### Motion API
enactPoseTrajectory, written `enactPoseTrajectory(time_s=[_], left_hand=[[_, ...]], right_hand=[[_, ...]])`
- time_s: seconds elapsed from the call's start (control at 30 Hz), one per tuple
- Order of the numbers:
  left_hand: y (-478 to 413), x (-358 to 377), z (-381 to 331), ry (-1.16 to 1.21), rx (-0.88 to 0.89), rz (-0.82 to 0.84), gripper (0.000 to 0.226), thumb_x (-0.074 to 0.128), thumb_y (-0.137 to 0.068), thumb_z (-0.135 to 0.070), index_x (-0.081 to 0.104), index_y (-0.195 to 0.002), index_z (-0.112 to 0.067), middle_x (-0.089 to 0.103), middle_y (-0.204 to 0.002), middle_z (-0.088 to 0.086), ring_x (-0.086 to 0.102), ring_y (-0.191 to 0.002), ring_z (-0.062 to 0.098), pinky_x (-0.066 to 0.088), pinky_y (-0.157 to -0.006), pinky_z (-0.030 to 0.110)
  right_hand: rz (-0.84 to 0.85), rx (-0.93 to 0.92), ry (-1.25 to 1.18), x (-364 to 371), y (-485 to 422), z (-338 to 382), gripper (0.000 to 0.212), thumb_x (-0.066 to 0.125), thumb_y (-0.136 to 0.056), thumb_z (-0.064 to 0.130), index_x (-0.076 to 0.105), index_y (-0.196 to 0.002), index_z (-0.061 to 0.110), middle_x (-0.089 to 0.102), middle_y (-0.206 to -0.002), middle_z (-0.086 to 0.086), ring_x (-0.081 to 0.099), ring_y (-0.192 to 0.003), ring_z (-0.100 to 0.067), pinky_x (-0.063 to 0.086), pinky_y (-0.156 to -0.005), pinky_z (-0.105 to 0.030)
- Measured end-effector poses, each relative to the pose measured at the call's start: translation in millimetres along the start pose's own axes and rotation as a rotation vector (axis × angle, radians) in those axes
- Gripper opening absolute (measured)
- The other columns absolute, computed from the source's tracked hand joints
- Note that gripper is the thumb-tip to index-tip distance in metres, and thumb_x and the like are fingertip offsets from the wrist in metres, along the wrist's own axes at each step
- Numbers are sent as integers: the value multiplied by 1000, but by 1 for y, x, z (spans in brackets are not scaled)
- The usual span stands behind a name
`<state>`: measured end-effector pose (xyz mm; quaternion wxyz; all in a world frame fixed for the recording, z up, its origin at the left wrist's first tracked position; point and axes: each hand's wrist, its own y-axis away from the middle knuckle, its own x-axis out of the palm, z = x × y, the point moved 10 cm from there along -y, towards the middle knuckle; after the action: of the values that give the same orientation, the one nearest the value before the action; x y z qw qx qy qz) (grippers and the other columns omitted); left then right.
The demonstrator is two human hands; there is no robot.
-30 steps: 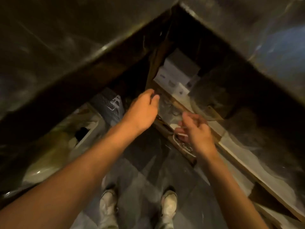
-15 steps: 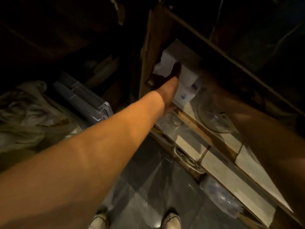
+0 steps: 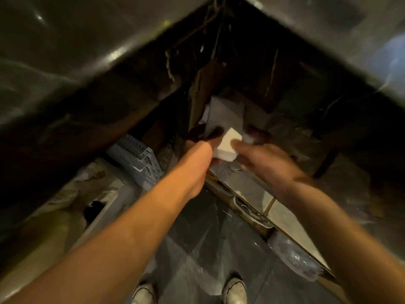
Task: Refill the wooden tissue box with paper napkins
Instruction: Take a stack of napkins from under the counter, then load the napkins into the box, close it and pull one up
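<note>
A dim storage nook under a dark counter [image 3: 87, 51], crammed with a plastic basket [image 3: 140, 159] and napkin packs [image 3: 225, 115]

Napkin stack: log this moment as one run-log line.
phase: fetch | napkin stack: held under the counter | left hand: gripping stack | right hand: gripping stack | tissue box: not in view

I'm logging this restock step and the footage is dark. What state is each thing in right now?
Napkin stack: held between both hands, lifted off the shelf.
Left hand: gripping the stack's left side.
Right hand: gripping the stack's right side, blurred.
White package: sitting on the dark shelf behind the stack; open or sealed, cannot tell.
Basket: on the floor, tilted.
</note>
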<state>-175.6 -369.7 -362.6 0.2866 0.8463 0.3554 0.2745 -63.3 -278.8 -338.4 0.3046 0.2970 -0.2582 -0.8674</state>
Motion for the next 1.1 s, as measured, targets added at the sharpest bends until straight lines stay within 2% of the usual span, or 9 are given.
enactPoseTrajectory(time_s=[0.1, 0.17, 0.23, 0.33, 0.47, 0.63, 0.8, 0.9, 1.1], left_hand=[[37, -10, -1, -102, -22, 23, 56, 64, -94, -22, 39, -142, -9, 61, -131, 14, 65, -109, 26, 57, -93, 43], [66, -10, -9, -120, -33, 79, 46, 61, -95, -18, 47, -138, -10, 65, -126, 12, 68, -101, 20, 60, -83, 39], [107, -13, -16, -156, -38, 114, 31, 63, -93, -16, 60, -124, -17, 69, -120, 10, 69, -95, 18, 61, -74, 38], [179, -20, -25, -251, -91, 138, 24, 68, -89, -17, 66, -110, -28, 72, -112, 3, 70, -99, 22, 60, -84, 47], [269, -17, -46, -359, -103, 264, 34, 67, -90, -19, 62, -123, -26, 70, -115, 0, 69, -98, 15, 57, -63, 20], [341, -8, -70, -359, -127, 348, 45, 69, -84, -30, 60, -128, -28, 67, -123, 4, 67, -107, 19, 58, -82, 35], [386, 28, -73, -214, -206, 452, 65, 76, -72, -20, 52, -132, -16, 66, -121, 14, 68, -102, 24, 57, -72, 30], [405, 63, -70, -286, -192, 582, 66, 79, -72, -8, 51, -131, -8, 66, -123, 19, 67, -104, 24, 58, -77, 28], [430, 150, -72, -577, -94, 831, 47, 68, -89, -14, 48, -131, -22, 66, -126, 6, 64, -116, 19, 53, -97, 37]], right_hand=[[53, 69, -245, 7, 42, -12, 64, 70, -87, 36, 41, -143, 27, 62, -129, -2, 62, -113, -20, 52, -94, -38], [118, 129, -383, 10, 77, -21, 74, 72, -81, 45, 36, -145, 36, 66, -129, 2, 64, -114, -21, 52, -95, -38], [194, 167, -514, 13, 117, -20, 73, 68, -77, 54, 42, -142, 31, 71, -124, -1, 68, -113, -23, 53, -95, -40], [237, 218, -709, 10, 187, -13, 59, 64, -87, 42, 44, -140, 27, 69, -127, -8, 68, -113, -28, 54, -96, -47], [180, 209, -738, -11, 270, -1, 59, 70, -90, 24, 44, -143, 22, 65, -132, -12, 66, -116, -32, 49, -102, -53], [64, 209, -763, -40, 363, 16, 56, 73, -85, 19, 51, -137, 22, 70, -122, -12, 70, -109, -28, 57, -88, -39], [-27, 159, -995, -64, 428, 19, 52, 67, -86, 9, 52, -135, 13, 69, -124, -16, 66, -116, -31, 60, -85, -36], [-44, 139, -1109, -75, 457, 11, 54, 67, -86, 2, 49, -137, 9, 67, -126, -20, 64, -118, -33, 58, -92, -41], [-91, 14, -1213, -131, 484, -2, 63, 70, -85, -1, 44, -141, 12, 62, -133, -20, 60, -123, -35, 47, -106, -48]])
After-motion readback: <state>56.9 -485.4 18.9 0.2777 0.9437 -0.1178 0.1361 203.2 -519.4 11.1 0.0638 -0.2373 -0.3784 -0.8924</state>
